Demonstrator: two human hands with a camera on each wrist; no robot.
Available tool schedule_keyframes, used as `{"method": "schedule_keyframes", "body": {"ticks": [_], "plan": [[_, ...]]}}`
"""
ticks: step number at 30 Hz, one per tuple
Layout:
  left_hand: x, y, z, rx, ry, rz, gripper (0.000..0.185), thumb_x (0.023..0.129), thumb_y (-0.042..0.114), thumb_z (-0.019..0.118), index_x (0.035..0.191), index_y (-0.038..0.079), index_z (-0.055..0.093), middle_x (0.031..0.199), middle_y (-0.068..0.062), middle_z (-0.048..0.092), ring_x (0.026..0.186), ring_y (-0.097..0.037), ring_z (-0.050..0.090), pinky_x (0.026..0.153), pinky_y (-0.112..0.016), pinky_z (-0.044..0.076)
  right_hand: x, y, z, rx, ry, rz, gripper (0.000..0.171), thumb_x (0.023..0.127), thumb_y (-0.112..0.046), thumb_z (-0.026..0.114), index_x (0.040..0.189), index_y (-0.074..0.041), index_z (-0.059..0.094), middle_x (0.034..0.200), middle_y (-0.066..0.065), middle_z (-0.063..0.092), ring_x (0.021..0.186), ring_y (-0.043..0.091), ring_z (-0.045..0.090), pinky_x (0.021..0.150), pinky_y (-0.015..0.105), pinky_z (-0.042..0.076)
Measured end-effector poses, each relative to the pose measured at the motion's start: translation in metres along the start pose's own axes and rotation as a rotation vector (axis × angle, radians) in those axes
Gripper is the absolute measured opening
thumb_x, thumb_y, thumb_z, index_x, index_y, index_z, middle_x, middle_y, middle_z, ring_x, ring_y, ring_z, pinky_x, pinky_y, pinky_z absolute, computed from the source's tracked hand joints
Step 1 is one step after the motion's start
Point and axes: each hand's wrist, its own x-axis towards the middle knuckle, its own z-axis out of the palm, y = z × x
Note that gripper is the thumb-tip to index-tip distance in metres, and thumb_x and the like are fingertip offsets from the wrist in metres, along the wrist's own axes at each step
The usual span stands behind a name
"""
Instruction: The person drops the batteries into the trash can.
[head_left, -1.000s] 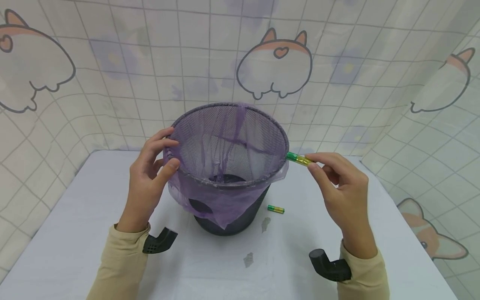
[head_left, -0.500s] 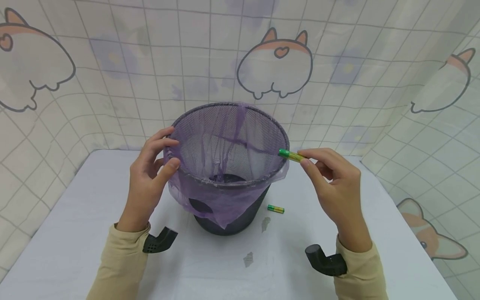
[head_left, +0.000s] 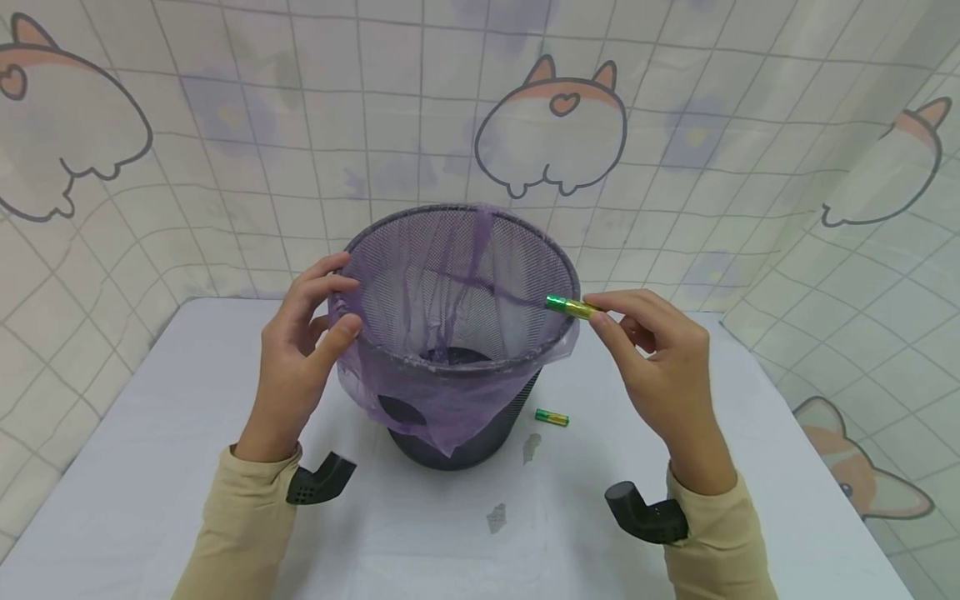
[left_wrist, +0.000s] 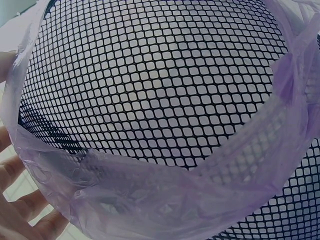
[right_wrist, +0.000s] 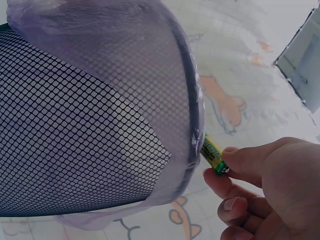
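Right hand [head_left: 660, 358] pinching battery [head_left: 567, 307] over bin [head_left: 457, 333] rim; left hand [head_left: 300, 358] steadying bin

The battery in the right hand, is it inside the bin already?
Not yet: the battery crosses the bin rim, pinched by the right hand.

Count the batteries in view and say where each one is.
2. One battery is pinched in the right hand over the bin's rim; another lies on the table beside it. More may be hidden inside.
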Motion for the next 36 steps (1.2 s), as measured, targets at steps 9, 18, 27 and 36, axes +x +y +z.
{"method": "schedule_keyframes", "body": {"ticks": [9,18,27,36], "plan": [[0.0,-0.001,-0.001,0.013,0.003,-0.012,0.034,0.089,-0.001,0.06,0.123,-0.003,0.057,0.148,-0.008,0.044,0.139,-0.026,0.038,0.092,-0.022,0.044,0.003,-0.002,0.004,0.01,0.0,-0.016,0.022,0.084,0.005,0.069,0.103,-0.003,0.073,0.092,0.007,0.069,0.065,0.005,0.042,0.058,0.013,0.035],[0.0,0.0,0.0,-0.001,0.0,0.01,0.034,0.09,-0.001,0.059,0.124,-0.001,0.057,0.149,-0.01,0.043,0.139,-0.024,0.038,0.093,-0.02,0.043,0.003,-0.001,0.007,0.01,-0.003,-0.016,0.022,0.083,0.004,0.069,0.103,-0.004,0.073,0.092,0.007,0.069,0.065,0.006,0.042,0.057,0.012,0.035],[0.0,-0.001,-0.001,0.001,-0.001,0.007,0.034,0.09,-0.001,0.059,0.124,-0.001,0.057,0.149,-0.01,0.043,0.139,-0.022,0.038,0.093,-0.02,0.043,0.003,-0.001,0.01,0.047,0.001,-0.013,0.023,0.082,0.005,0.07,0.104,-0.003,0.073,0.093,0.007,0.069,0.065,0.006,0.042,0.057,0.013,0.035],[-0.001,-0.001,-0.001,0.01,0.0,0.011,0.034,0.09,-0.001,0.059,0.124,-0.001,0.057,0.148,-0.009,0.044,0.139,-0.022,0.039,0.093,-0.02,0.043,0.004,-0.001,0.012,0.067,-0.003,-0.012,0.024,0.083,0.005,0.07,0.105,-0.003,0.072,0.095,0.008,0.069,0.065,0.007,0.043,0.057,0.012,0.036]]}}
